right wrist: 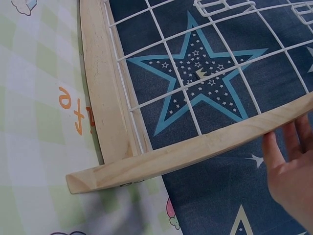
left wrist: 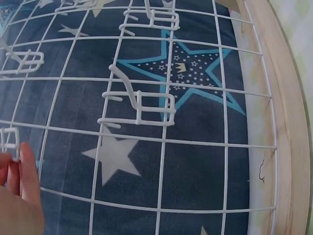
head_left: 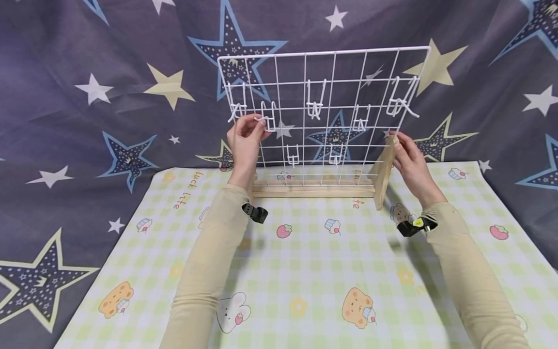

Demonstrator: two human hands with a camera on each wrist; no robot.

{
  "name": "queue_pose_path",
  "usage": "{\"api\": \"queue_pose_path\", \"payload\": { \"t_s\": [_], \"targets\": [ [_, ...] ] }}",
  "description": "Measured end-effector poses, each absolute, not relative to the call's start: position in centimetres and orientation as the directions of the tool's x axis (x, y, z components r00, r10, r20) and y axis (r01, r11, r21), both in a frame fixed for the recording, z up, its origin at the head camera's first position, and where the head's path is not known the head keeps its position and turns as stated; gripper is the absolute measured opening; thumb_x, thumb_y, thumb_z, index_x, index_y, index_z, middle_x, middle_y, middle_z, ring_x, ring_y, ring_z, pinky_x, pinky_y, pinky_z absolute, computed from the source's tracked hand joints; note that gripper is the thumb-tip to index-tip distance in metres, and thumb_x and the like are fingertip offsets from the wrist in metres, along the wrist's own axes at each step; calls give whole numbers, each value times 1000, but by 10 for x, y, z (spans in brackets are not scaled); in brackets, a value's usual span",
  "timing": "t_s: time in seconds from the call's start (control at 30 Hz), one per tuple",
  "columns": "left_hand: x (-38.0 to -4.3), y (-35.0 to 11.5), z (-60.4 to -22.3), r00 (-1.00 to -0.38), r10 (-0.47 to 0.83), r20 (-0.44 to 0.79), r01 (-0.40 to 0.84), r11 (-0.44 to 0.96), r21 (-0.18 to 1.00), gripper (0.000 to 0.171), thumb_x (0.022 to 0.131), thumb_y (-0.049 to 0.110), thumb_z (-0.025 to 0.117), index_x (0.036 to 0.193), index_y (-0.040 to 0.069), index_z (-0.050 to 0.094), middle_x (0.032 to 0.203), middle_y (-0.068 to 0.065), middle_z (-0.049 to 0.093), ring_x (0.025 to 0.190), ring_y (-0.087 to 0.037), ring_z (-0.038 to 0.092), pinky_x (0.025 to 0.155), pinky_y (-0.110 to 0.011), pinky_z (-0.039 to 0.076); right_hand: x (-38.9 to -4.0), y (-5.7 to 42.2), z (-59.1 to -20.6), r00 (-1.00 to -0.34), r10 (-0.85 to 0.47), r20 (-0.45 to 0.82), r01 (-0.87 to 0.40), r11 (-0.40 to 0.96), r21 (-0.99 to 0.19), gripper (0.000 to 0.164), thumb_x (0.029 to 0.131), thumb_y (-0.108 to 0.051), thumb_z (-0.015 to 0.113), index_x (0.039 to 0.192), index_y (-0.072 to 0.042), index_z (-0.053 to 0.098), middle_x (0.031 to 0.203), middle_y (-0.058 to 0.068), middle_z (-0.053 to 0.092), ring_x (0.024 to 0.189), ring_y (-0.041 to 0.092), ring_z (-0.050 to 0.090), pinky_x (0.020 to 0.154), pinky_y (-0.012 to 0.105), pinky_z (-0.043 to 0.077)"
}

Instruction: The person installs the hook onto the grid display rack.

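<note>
A white wire grid rack (head_left: 322, 52) stands upright in a wooden stand (head_left: 314, 192), with several white wire hooks hung on it. My left hand (head_left: 245, 148) is at the rack's left part, pinching one white hook (head_left: 270, 118) between thumb and fingers. At the edge of the left wrist view, the fingertips of that hand (left wrist: 22, 196) meet the hook (left wrist: 11, 139). On the other side, my right hand (head_left: 411, 162) grips the upper part of the wooden side post (head_left: 383, 169). The right wrist view shows this hand (right wrist: 293, 171) against the post's (right wrist: 195, 147) outer edge.
Other hooks hang around the grid, including a top middle hook (head_left: 315, 106) and a long one (head_left: 398, 104) at the upper right. A checked tablecloth (head_left: 305, 261) with cartoon prints lies beneath the stand. Behind hangs a dark star-patterned cloth (head_left: 131, 39).
</note>
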State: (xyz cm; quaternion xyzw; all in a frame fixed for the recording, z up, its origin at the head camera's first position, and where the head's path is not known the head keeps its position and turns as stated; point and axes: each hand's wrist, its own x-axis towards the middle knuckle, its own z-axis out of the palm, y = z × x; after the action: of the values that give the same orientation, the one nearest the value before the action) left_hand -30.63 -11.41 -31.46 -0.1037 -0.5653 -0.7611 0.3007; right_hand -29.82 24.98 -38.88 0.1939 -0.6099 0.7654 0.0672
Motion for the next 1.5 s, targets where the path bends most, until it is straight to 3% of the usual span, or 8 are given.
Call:
{"api": "queue_pose_path", "payload": {
  "t_s": [0.33,0.47,0.7,0.77,1.17,1.5],
  "targets": [
    [-305,-109,-313,-778,-380,500,579,-125,806,8,84,-11,67,92,-11,65,74,-1,64,65,-16,61,67,-32,59,-297,249,-387,-915,-142,379,-335,-258,-906,42,102,-21,47,142,-9,43,137,6,39,139,31,25,109,29,33],
    [-304,-110,-316,-795,-363,487,559,-123,820,6,84,-12,67,89,-8,65,74,-1,64,63,-12,60,66,-31,59,-297,249,-387,-915,-143,377,-334,-257,-907,42,103,-21,47,143,-9,42,138,7,39,139,31,25,109,28,33],
    [-304,-114,-324,-804,-349,482,556,-151,817,9,84,-14,64,87,-6,64,74,-3,63,67,-21,62,67,-32,59,-299,249,-387,-913,-141,383,-343,-246,-907,46,102,-22,47,145,-5,39,137,6,39,134,25,32,105,25,37],
    [-304,-115,-324,-805,-344,484,558,-159,815,8,84,-14,65,87,-6,65,74,-3,63,65,-16,61,67,-32,59,-299,249,-387,-914,-138,381,-342,-240,-909,48,102,-22,47,146,-4,37,138,6,39,135,25,32,105,25,37],
    [-304,-114,-324,-807,-322,495,557,-136,819,7,84,-14,65,90,-11,63,75,-3,64,65,-16,61,68,-31,59,-296,249,-387,-921,-129,368,-336,-214,-917,49,103,-23,45,147,-3,34,141,13,34,135,28,29,107,26,36],
    [-304,-114,-324,-808,-321,493,541,-73,838,12,85,-11,66,96,-16,63,74,-1,64,66,-13,61,67,-30,59,-296,248,-388,-918,-124,376,-340,-242,-909,48,103,-22,46,146,-4,36,137,5,40,136,30,27,108,27,35]
  ]
}}
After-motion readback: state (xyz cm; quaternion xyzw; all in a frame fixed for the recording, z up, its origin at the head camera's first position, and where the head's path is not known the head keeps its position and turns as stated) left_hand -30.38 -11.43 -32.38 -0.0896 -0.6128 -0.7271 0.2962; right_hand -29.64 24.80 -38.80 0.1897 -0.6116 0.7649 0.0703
